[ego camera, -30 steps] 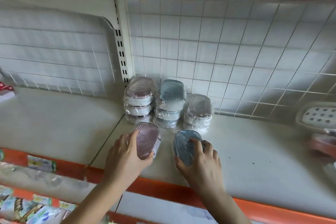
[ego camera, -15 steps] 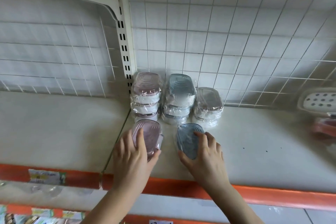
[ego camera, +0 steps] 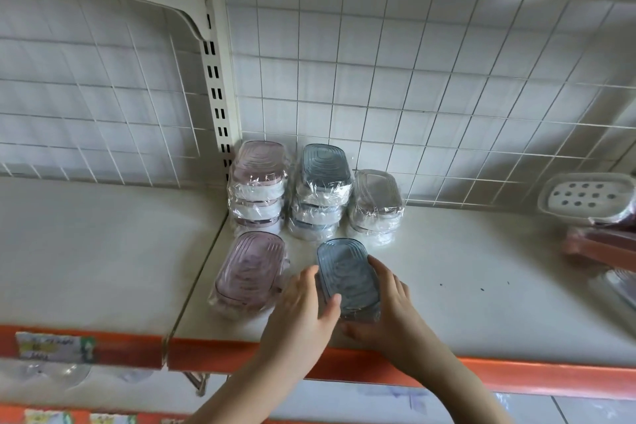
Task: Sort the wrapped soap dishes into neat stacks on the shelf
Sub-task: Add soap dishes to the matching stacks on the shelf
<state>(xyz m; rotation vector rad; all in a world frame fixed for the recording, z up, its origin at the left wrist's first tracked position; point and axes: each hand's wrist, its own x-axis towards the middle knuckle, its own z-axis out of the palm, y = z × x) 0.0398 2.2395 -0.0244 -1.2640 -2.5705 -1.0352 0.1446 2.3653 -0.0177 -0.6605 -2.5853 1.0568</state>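
Head view, from the left: we have the pink wrapped soap dish (ego camera: pixel 250 273) lying loose near the shelf (ego camera: pixel 103 251) front edge, before the pink stack (ego camera: pixel 258 182) at the back grid. Our left hand (ego camera: pixel 303 313) and right hand (ego camera: pixel 385 303) clamp curled fingers on the blue wrapped soap dish (ego camera: pixel 346 277) from either side, likely to square it before the blue stack (ego camera: pixel 321 189). Rightward stand the clear stack (ego camera: pixel 377 206) and, at the shelf's right edge, an unwrapped white soap dish (ego camera: pixel 585 198), nothing in it.
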